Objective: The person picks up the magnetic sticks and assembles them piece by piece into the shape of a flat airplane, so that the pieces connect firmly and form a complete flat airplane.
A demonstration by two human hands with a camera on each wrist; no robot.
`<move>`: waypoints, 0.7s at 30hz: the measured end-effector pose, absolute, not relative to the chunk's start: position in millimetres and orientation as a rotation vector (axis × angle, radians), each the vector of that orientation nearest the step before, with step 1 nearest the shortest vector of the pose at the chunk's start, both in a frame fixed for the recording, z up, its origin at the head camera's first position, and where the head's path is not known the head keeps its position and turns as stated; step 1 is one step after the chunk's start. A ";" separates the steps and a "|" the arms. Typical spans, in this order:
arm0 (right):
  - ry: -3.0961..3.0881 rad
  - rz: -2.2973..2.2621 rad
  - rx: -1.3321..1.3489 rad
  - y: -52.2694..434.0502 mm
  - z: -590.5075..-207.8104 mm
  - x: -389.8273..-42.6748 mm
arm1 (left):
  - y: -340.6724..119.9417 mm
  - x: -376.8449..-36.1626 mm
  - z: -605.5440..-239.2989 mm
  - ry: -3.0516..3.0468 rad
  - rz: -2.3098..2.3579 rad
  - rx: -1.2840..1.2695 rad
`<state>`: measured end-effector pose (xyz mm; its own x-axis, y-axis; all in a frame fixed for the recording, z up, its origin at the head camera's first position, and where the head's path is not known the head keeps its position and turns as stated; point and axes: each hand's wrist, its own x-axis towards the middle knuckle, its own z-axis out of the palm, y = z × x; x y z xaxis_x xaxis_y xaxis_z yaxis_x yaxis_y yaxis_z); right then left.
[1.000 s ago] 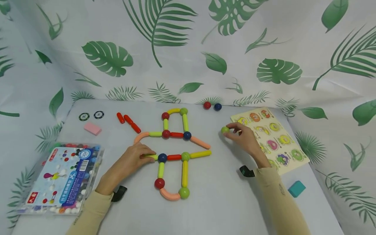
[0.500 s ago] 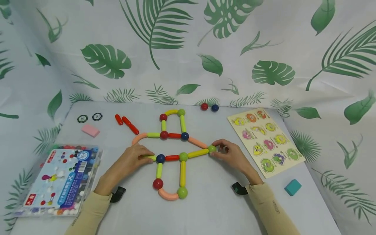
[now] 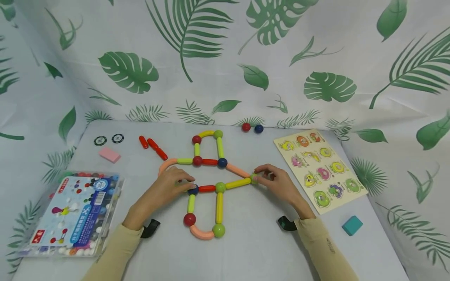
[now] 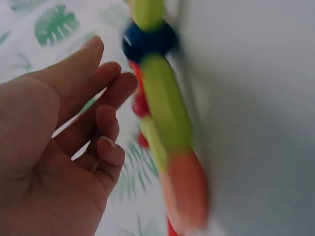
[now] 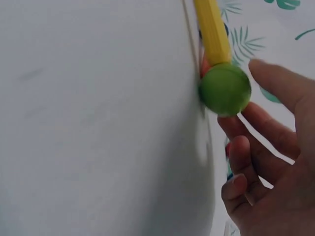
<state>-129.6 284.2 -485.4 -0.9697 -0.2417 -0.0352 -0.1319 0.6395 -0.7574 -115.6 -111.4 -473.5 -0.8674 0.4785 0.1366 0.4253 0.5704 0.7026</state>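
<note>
My right hand [image 3: 275, 181] is at a light green ball [image 5: 225, 89] joined to a yellow rod [image 3: 238, 184] and an orange rod [image 3: 238, 171]. In the right wrist view its thumb stands slightly off the ball while fingertips reach the ball's lower edge. My left hand [image 4: 64, 123] holds nothing, its fingers loosely bent beside a blue ball [image 4: 150, 42]. A lime rod [image 4: 167, 103] runs from that ball to a curved orange rod [image 4: 187, 191]. The linked rods and balls form a fish-like outline, with a loop above and another below [image 3: 201, 233].
A clear box [image 3: 70, 214] of pieces lies at left. Behind it are a pink block [image 3: 109, 154], two chips [image 3: 117, 138] and red rods [image 3: 157, 149]. A red ball [image 3: 246, 127] and blue ball [image 3: 258, 128] sit at the back. A picture board [image 3: 320, 171] and teal block [image 3: 352, 225] lie right.
My right hand brought the green ball leftward to the ends of the yellow and orange rods, which it now joins. My left hand let go of the lime rod and lifted slightly rightward.
</note>
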 end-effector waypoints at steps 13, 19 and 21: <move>2.800 -1.210 -0.262 284.9 -483.4 -136.1 | -4.6 -163.2 -450.4 2.700 1.003 1.055; 2.743 -1.239 -0.289 292.0 -485.3 -129.0 | 20.0 -184.2 -457.8 2.675 0.757 1.123; 2.721 -1.249 -0.274 293.3 -485.8 -127.1 | 24.3 -186.5 -460.3 2.667 0.733 1.149</move>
